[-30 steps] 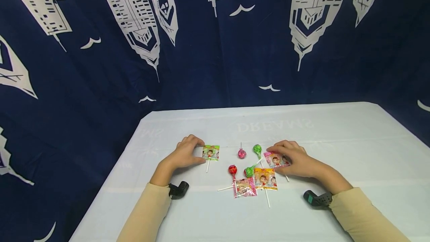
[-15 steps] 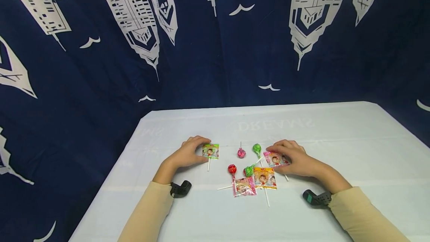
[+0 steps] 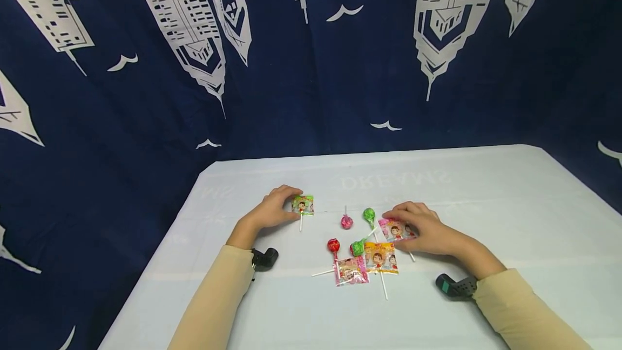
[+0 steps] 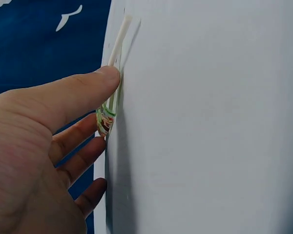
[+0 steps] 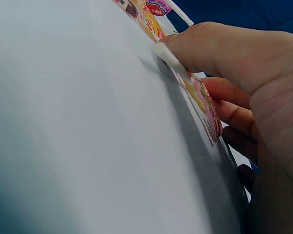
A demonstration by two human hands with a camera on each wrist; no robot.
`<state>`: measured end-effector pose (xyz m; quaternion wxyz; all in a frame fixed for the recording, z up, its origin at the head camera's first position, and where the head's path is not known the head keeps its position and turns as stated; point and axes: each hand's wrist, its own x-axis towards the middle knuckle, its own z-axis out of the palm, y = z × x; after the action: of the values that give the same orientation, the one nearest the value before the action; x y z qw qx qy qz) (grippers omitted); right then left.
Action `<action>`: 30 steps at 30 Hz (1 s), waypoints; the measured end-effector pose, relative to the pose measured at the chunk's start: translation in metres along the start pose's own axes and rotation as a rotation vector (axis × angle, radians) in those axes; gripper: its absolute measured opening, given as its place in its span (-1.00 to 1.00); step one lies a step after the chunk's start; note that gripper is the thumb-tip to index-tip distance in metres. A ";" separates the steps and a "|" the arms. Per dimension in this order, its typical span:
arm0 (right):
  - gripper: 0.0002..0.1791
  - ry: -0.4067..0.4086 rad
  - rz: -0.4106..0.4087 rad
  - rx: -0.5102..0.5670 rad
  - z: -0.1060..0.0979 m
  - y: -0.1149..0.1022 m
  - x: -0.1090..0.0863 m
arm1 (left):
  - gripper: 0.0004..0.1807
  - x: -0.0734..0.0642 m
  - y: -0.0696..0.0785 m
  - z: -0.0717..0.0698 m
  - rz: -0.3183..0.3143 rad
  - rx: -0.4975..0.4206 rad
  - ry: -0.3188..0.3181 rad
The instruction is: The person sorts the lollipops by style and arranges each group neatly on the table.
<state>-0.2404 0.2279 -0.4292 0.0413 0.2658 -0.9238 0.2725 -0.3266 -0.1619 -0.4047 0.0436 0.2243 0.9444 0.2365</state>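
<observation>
My left hand (image 3: pixel 273 209) pinches a flat lollipop in a green wrapper (image 3: pixel 304 204) between thumb and fingers, left of the other sweets. Its white stick (image 4: pixel 120 40) sticks out past the thumb in the left wrist view. On the right, my right hand (image 3: pixel 421 228) grips a pink-wrapped lollipop (image 3: pixel 391 228) by its right side, thumb in front and fingers behind. The packet (image 5: pixel 205 100) stands close to the table surface in the right wrist view. An orange-wrapped lollipop (image 3: pixel 381 257) lies just in front of the right thumb, and a round green lollipop (image 3: pixel 369 215) lies left of the fingertips.
Between the hands lie a round pink lollipop (image 3: pixel 346 222), a red one (image 3: pixel 333 245), another green one (image 3: pixel 357 248) and a second pink-wrapped one (image 3: pixel 352 271), some overlapping. The white-covered table (image 3: pixel 291 307) meets a dark blue printed curtain (image 3: pixel 311 96) behind.
My left hand has moved away from me with the green-wrapped lollipop, toward the back of the table. The right hand keeps its grip in place. The head view has shifted slightly.
</observation>
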 end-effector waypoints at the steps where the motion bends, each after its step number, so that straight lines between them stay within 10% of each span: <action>1: -0.32 -0.002 -0.001 0.001 0.000 0.000 0.000 | -0.32 0.001 -0.001 0.000 -0.006 0.005 0.003; 30: -0.29 -0.011 0.029 0.004 0.000 0.000 0.000 | -0.31 0.014 -0.019 0.018 -0.094 -0.155 0.125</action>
<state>-0.2406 0.2282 -0.4291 0.0316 0.2540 -0.9272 0.2735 -0.3439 -0.1632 -0.4292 0.0130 0.1606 0.9337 0.3198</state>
